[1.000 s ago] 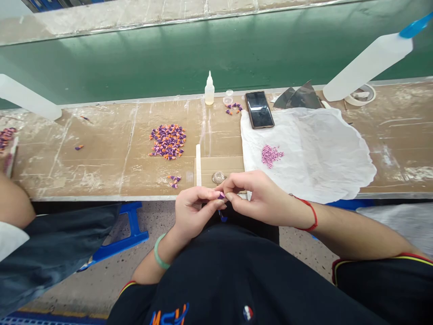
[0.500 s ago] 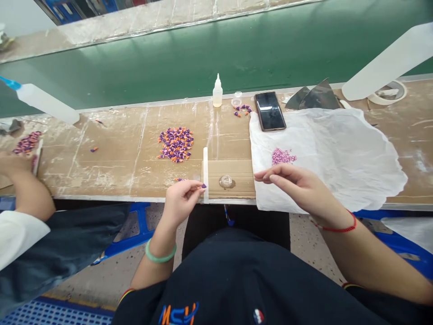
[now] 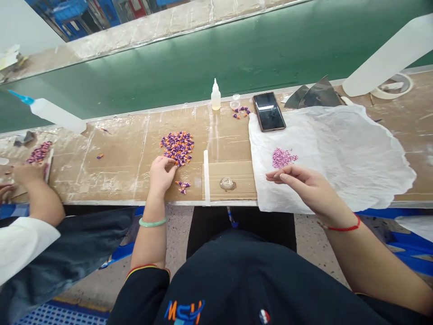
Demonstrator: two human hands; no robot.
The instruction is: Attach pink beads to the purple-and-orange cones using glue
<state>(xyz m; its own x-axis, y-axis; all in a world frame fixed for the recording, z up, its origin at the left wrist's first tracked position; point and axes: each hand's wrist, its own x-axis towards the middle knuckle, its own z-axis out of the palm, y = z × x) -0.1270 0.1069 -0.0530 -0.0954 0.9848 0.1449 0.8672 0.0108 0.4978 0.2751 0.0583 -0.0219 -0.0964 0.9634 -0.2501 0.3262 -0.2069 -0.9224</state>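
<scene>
My left hand (image 3: 163,174) is at the lower edge of a heap of small purple and orange pieces (image 3: 177,145). Its thumb and forefinger close around one piece at that edge. Just below, several more of these pieces (image 3: 183,186) lie in a loose cluster. My right hand (image 3: 299,179) hovers by the white cloth (image 3: 352,149), fingers drawn together, and whatever they hold is too small to make out. Tiny pink beads (image 3: 284,157) lie on the cloth just beyond it. Between my hands, a small clear round dish (image 3: 226,183) sits on a cardboard piece (image 3: 241,174).
A white strip (image 3: 206,178) runs along the cardboard's left edge. Behind stand a dropper bottle (image 3: 215,95), a clear cap (image 3: 236,101) and a phone (image 3: 269,112). A roll of tape (image 3: 394,86) lies at right. At left, a co-worker's hand (image 3: 29,174) works beside another heap (image 3: 39,152).
My left hand has moved left and up from the white strip to the heap. More pieces show in the cluster beneath it. My right hand has shifted slightly right.
</scene>
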